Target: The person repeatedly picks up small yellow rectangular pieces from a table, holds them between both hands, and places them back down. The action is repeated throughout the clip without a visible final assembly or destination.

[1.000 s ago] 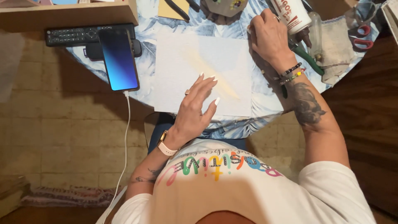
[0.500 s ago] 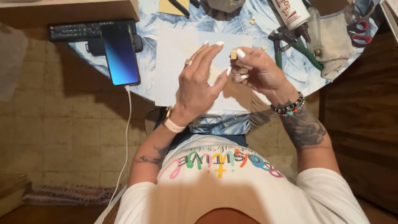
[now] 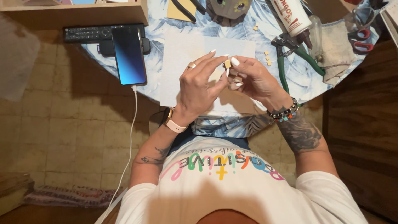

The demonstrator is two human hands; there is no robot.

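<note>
Seen from above, our two hands meet over a white sheet (image 3: 182, 62) spread on a round table (image 3: 298, 79) covered in a blue leaf-patterned cloth. Our left hand (image 3: 199, 85), a ring on one finger and a pale watch strap at the wrist, reaches across with its fingertips (image 3: 219, 58) closed on a small tan square tile (image 3: 227, 64). Our right hand (image 3: 255, 79), wearing a beaded bracelet, comes in from the other side, its fingertips (image 3: 235, 61) touching the same tile, so both hands are pinched together on it just above the sheet. A second tan piece seems to sit lower in the right fingers, though we cannot tell for sure.

More small tan tiles (image 3: 268, 59) lie loose on the cloth just right of the sheet. Beside them rest green-handled pliers (image 3: 290, 54), and above those a white glue bottle (image 3: 295, 15) lies tilted. A crumpled beige cloth (image 3: 338, 52) sits near the table's right edge, with red-handled scissors (image 3: 361, 39) touching it.

To the left, a smartphone (image 3: 129, 54) with a glowing blue screen leans on a black stand, a white cable (image 3: 132, 137) hanging from it toward the tiled floor. A black remote control (image 3: 87, 33) lies behind the phone.
</note>
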